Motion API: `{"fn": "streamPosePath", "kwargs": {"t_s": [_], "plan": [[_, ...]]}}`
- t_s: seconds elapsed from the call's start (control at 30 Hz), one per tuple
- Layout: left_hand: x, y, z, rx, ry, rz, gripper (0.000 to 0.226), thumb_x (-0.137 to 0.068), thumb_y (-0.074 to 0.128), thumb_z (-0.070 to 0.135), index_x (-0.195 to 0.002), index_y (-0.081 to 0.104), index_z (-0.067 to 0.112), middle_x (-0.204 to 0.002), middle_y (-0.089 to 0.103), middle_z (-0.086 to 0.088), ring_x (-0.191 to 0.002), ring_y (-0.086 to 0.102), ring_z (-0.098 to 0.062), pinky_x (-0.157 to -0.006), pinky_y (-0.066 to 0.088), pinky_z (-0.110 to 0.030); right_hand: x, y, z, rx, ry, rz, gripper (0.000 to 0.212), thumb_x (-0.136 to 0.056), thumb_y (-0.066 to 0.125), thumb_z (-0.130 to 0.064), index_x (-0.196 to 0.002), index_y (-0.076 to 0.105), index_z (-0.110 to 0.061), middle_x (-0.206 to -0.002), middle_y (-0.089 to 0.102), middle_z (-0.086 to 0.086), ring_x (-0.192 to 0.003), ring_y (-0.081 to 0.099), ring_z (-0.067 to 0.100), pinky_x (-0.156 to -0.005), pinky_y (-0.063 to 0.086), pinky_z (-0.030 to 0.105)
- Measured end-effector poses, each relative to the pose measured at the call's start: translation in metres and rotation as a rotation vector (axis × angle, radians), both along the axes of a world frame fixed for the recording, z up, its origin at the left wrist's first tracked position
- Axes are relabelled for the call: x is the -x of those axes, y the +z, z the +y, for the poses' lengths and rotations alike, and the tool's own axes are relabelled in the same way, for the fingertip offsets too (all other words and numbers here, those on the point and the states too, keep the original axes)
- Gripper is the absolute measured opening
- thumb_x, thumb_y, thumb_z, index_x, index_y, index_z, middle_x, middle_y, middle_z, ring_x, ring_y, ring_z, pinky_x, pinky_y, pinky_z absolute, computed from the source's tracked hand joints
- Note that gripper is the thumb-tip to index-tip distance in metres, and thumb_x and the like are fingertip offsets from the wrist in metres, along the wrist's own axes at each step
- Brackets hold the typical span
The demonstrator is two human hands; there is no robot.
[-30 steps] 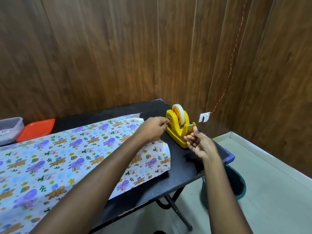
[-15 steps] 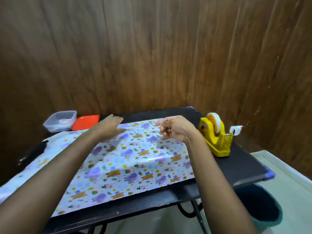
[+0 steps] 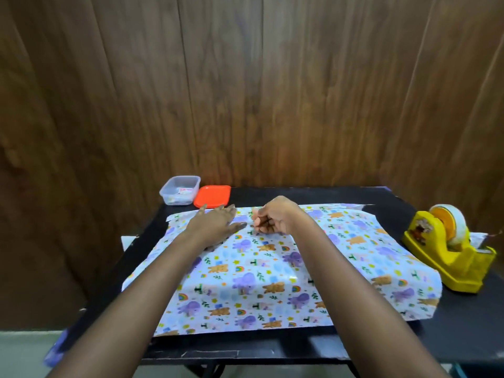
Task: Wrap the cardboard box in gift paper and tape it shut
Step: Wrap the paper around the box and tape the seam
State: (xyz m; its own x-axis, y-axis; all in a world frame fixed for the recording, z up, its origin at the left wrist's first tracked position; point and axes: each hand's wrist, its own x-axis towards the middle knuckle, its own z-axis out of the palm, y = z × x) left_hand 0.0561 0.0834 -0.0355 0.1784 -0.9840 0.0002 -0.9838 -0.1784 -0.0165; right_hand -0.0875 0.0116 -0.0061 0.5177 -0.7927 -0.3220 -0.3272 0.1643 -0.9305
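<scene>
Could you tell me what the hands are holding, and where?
Left hand lies flat on the gift paper; right hand has curled fingers, contents unclear.

- The gift paper (image 3: 272, 271), across the centre of the frame, is printed on a white ground with purple elephants, brown bears, small rainbows, pale blue clouds and green sprigs.
- The table (image 3: 463, 323) beneath it is finished in black.
- The tape dispenser (image 3: 447, 260), at the right edge, is coloured bright yellow; its tape roll (image 3: 452, 222) is seen as white on an orange core.
- The lid (image 3: 212, 196), upper centre-left, is coloured orange-red.
- The container (image 3: 180, 190) beside it is made of clear, greyish plastic.
- The wall (image 3: 245, 91) is panelled in dark brown wood grain.
</scene>
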Motion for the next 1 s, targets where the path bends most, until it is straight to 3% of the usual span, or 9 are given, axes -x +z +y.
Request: {"fn": "streamPosePath", "kwargs": {"t_s": [0.13,0.27,0.4,0.6,1.0], "plan": [[-0.015,-0.006,0.014,-0.030,0.047,-0.010,0.066,-0.098,0.017,0.054,-0.151,0.009,0.016,-0.158,0.005,0.004,-0.145,0.004,-0.010,-0.116,-0.004,-0.044,0.000,-0.006,-0.003,0.010,-0.031,0.013,0.028,-0.099,0.042,-0.006,-0.075,0.055,0.001,-0.053,0.054,0.008,-0.034,0.057,0.013,-0.036,0.046,0.018],[-0.018,-0.010,0.019,-0.016,0.102,-0.029,0.071,-0.096,0.013,0.058,-0.151,0.009,0.014,-0.159,0.004,0.002,-0.146,0.003,-0.014,-0.117,-0.004,-0.043,-0.013,-0.001,0.000,0.062,-0.004,0.126,0.029,-0.099,0.045,-0.009,-0.073,0.054,-0.002,-0.045,0.056,0.005,-0.037,0.058,0.014,-0.041,0.046,0.022],[-0.016,-0.013,0.020,0.017,0.189,-0.058,0.078,-0.092,0.013,0.064,-0.150,0.013,0.011,-0.159,0.007,-0.002,-0.146,0.004,-0.017,-0.116,-0.004,-0.043,-0.041,0.004,0.010,0.075,0.061,0.163,0.029,-0.099,0.044,-0.009,-0.072,0.053,-0.003,-0.056,0.057,0.007,-0.046,0.057,0.016,-0.046,0.039,0.021],[-0.014,-0.011,0.023,0.052,0.287,-0.070,0.083,-0.090,0.017,0.067,-0.148,0.018,0.008,-0.158,0.013,-0.005,-0.146,0.001,-0.020,-0.117,-0.005,-0.044,-0.079,0.008,0.005,0.082,0.112,0.323,0.031,-0.100,0.038,-0.010,-0.071,0.049,-0.006,-0.031,0.052,0.001,-0.022,0.047,0.008,-0.046,0.029,0.018],[-0.014,-0.008,0.025,0.039,0.268,-0.044,0.088,-0.086,0.016,0.073,-0.147,0.023,0.010,-0.157,0.015,-0.004,-0.146,-0.003,-0.014,-0.116,-0.010,-0.046,-0.113,0.008,0.001,0.086,0.243,0.643,0.035,-0.101,0.038,-0.014,-0.069,0.050,-0.009,-0.032,0.051,0.002,-0.022,0.046,0.009,-0.047,0.023,0.018]]}}
